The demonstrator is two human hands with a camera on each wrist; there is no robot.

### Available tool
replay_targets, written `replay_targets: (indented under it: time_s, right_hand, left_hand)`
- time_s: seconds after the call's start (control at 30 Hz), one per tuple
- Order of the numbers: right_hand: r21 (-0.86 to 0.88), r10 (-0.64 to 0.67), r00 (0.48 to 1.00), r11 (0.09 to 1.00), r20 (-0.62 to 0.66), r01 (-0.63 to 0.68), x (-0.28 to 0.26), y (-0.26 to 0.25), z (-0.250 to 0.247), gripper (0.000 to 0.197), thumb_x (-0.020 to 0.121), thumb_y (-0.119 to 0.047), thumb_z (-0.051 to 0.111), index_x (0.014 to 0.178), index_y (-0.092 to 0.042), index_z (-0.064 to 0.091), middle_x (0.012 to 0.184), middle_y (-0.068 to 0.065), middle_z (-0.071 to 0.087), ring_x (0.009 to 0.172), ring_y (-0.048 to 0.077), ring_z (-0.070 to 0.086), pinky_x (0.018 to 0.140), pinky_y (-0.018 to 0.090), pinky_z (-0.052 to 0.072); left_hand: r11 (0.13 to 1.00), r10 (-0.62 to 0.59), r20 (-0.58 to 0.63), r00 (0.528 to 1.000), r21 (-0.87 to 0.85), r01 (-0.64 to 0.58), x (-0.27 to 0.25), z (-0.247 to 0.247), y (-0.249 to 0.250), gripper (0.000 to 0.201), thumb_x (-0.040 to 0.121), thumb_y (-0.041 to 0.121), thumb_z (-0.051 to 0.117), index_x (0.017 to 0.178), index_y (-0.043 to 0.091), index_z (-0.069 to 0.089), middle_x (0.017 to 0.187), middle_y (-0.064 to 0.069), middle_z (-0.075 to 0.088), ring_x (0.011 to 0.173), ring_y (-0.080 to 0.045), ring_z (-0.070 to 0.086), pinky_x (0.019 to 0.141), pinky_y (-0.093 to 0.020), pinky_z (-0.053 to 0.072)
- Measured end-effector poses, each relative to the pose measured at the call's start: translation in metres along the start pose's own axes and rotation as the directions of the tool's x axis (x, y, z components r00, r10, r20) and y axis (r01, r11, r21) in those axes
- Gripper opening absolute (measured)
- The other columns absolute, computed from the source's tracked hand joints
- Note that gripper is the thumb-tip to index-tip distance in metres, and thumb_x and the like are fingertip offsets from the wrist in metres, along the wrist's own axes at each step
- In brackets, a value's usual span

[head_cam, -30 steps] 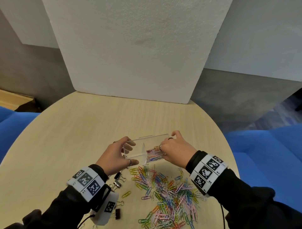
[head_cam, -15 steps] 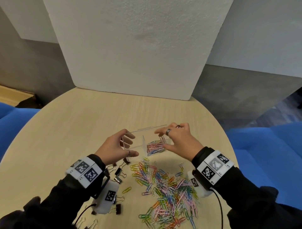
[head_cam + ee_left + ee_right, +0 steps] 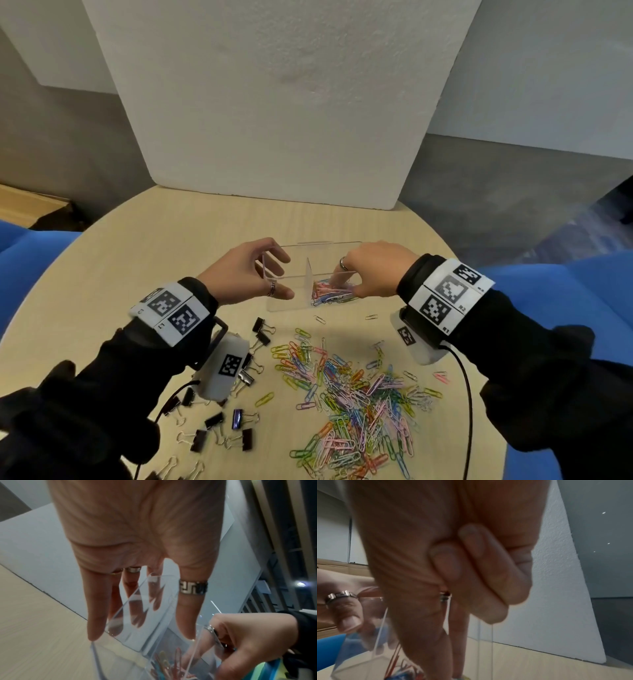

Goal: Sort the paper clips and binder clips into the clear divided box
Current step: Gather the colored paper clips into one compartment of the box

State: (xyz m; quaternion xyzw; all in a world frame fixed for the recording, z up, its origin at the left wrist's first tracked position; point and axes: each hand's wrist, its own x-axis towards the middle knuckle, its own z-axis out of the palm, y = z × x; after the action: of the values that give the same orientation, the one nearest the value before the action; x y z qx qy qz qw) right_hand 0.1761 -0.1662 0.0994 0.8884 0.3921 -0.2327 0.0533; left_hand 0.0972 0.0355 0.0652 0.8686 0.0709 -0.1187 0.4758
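Note:
The clear divided box (image 3: 318, 255) stands on the round table, just beyond the loose clips. My left hand (image 3: 274, 279) grips its left end, thumb on the front wall and fingers over the far side (image 3: 142, 637). The left compartment looks empty. Coloured paper clips (image 3: 330, 296) lie in the right compartment. My right hand (image 3: 347, 282) reaches in there: forefinger inside, thumb outside the front wall, the wall pinched between them (image 3: 443, 635); ring and little fingers are curled into the palm. A big pile of paper clips (image 3: 356, 401) lies in front, and black binder clips (image 3: 239, 419) lie at the front left.
The light wooden table (image 3: 164, 260) ends close to the right of my right wrist. A white foam board (image 3: 274, 102) stands on its far edge. Blue seats (image 3: 565, 291) flank the table. Two stray paper clips (image 3: 320, 319) lie just in front of the box.
Half a second ago my right hand hovered over the box with fingers spread; now its forefinger is down inside the right compartment. My left hand has kept its hold on the box.

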Motion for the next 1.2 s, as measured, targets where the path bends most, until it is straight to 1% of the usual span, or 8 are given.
replay_targets:
  time_s: [0.27,0.43,0.53,0.67,0.8,0.97,1.1,1.2]
  right_hand:
    - [0.039,0.012,0.999,0.999,-0.045,-0.010,0.002,0.003,0.006,0.030,0.085,-0.018,0.057,0.110,-0.035,0.063,0.120,-0.005,0.061,0.105,0.018,0.058,0.082,0.033,0.050]
    - [0.078,0.000,0.999,0.997,0.051,-0.004,0.007,0.000,0.012,0.033,0.086,-0.021,0.057,0.117,-0.032,0.061,0.121,-0.006,0.060,0.053,0.007,0.055,0.051,0.020,0.045]
    - [0.350,0.008,0.987,0.935,-0.161,0.049,0.000,0.003,0.013,0.026,0.087,-0.031,0.059,0.112,-0.033,0.061,0.117,-0.018,0.057,0.042,0.004,0.057,0.057,0.023,0.052]
    - [0.531,0.245,0.776,0.837,-0.582,0.134,-0.001,0.001,0.045,0.022,0.092,-0.037,0.049,0.083,-0.022,0.062,0.079,-0.008,0.065,0.058,0.009,0.056,0.063,0.028,0.049]
    - [0.466,0.053,0.988,0.884,-0.147,0.022,0.016,-0.028,0.114,0.031,0.095,-0.036,0.043,0.120,-0.022,0.055,0.121,0.003,0.060,0.106,0.015,0.057,0.094,0.035,0.047]
    - [-0.014,-0.339,0.936,0.940,0.097,0.342,0.034,-0.047,0.170,0.052,0.099,-0.030,0.033,0.147,-0.025,0.013,0.157,-0.004,0.005,0.143,0.025,0.003,0.111,0.043,0.021]
    - [-0.090,-0.329,0.929,0.933,0.171,0.347,0.025,-0.028,0.175,0.048,0.098,-0.031,0.034,0.144,-0.021,0.024,0.156,-0.003,0.013,0.143,0.024,0.009,0.111,0.042,0.024]
    - [0.054,-0.217,0.976,0.974,-0.026,0.218,0.017,-0.010,0.171,0.040,0.097,-0.037,0.033,0.133,-0.026,0.046,0.149,-0.007,0.030,0.137,0.017,0.026,0.110,0.043,0.025]
  left_hand:
    - [0.999,-0.027,-0.016,1.000,-0.029,0.026,-0.003,0.004,-0.008,0.049,0.063,0.022,0.084,0.104,0.021,0.057,0.099,-0.002,0.065,0.090,-0.014,0.062,0.077,-0.029,0.051]
    - [0.999,-0.016,-0.041,0.999,-0.029,0.015,-0.004,0.010,-0.012,0.047,0.062,0.021,0.084,0.102,0.021,0.058,0.097,-0.002,0.064,0.088,-0.012,0.061,0.072,-0.023,0.049]
    - [0.997,-0.047,-0.086,0.995,-0.060,0.042,-0.006,0.007,-0.020,0.048,0.062,0.021,0.084,0.102,0.020,0.057,0.098,-0.003,0.063,0.091,-0.016,0.062,0.077,-0.030,0.050]
    - [0.990,-0.116,-0.208,0.971,-0.102,0.096,-0.009,0.000,-0.034,0.049,0.064,0.022,0.083,0.106,0.019,0.056,0.099,-0.002,0.062,0.091,-0.019,0.059,0.073,-0.031,0.048]
    - [0.983,-0.160,-0.277,0.947,-0.127,0.129,-0.009,-0.004,-0.044,0.049,0.065,0.023,0.082,0.105,0.019,0.055,0.100,-0.003,0.062,0.091,-0.023,0.058,0.071,-0.032,0.046]
    - [0.980,-0.188,-0.267,0.945,-0.115,0.162,-0.010,-0.001,-0.049,0.048,0.066,0.024,0.082,0.105,0.021,0.055,0.100,-0.002,0.061,0.091,-0.023,0.058,0.069,-0.030,0.044]
    - [0.978,-0.197,-0.260,0.945,-0.116,0.172,-0.013,0.003,-0.053,0.047,0.066,0.023,0.082,0.104,0.021,0.055,0.098,-0.001,0.061,0.091,-0.023,0.059,0.069,-0.030,0.045]
    - [0.979,-0.190,-0.253,0.949,-0.120,0.164,-0.014,0.006,-0.054,0.047,0.065,0.023,0.082,0.104,0.020,0.055,0.097,-0.001,0.061,0.092,-0.024,0.059,0.076,-0.034,0.047]
